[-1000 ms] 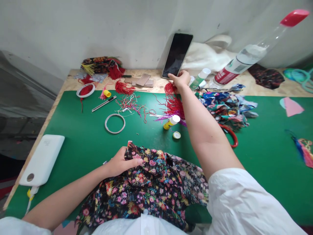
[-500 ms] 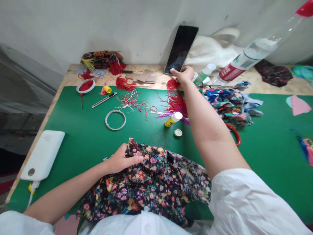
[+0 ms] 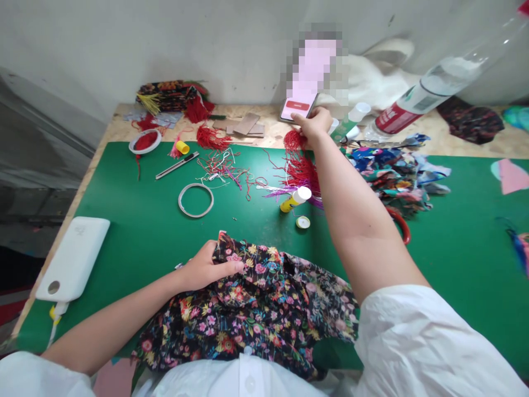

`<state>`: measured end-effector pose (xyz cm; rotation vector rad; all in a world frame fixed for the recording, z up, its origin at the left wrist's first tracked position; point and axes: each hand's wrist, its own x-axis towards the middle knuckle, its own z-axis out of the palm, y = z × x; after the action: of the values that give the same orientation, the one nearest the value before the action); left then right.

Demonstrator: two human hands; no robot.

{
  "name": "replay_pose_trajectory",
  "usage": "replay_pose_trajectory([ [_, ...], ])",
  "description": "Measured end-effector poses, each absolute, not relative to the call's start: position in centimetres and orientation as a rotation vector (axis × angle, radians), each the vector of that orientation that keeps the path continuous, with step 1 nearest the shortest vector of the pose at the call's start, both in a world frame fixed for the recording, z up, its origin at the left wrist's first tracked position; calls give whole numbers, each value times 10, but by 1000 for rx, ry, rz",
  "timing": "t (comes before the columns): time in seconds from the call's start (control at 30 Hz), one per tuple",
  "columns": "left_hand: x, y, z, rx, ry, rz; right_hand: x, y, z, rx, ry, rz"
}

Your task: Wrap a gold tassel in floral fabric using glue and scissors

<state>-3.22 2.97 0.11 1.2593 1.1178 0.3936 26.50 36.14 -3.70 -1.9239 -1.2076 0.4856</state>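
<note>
My left hand (image 3: 209,268) grips a black floral cloth (image 3: 252,300) at its upper left edge, thumb on top and the other fingers hidden beneath. The cloth lies bunched over the table's front edge against my white shirt. Far forward, my right hand (image 3: 313,124) holds the lower corner of a smartphone (image 3: 308,74) that leans on the wall. Its thumb rests on the lit screen, and its other fingers curl by the phone's right edge. Red tassel threads (image 3: 301,165) lie just below that hand. A yellow glue stick (image 3: 294,200) stands near the forearm, its cap (image 3: 303,222) beside it.
A white power bank (image 3: 74,259) with a cable lies at the left. Nearby are a utility knife (image 3: 177,165), a tape ring (image 3: 195,200) and thread scraps (image 3: 219,168). Fabric scraps (image 3: 400,171), a red-handled tool (image 3: 400,225) and a tilted plastic bottle (image 3: 417,105) are at the right.
The phone's screen has turned from dark to lit pink with a red button near the bottom. My hands keep their places; the view has shifted slightly.
</note>
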Motion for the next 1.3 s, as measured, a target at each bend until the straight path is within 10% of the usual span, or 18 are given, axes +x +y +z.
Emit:
replay_pose_trajectory([
  [1.3,-31,30,-2,1210,1030,483,291,208,6,-1432,-2430,200],
])
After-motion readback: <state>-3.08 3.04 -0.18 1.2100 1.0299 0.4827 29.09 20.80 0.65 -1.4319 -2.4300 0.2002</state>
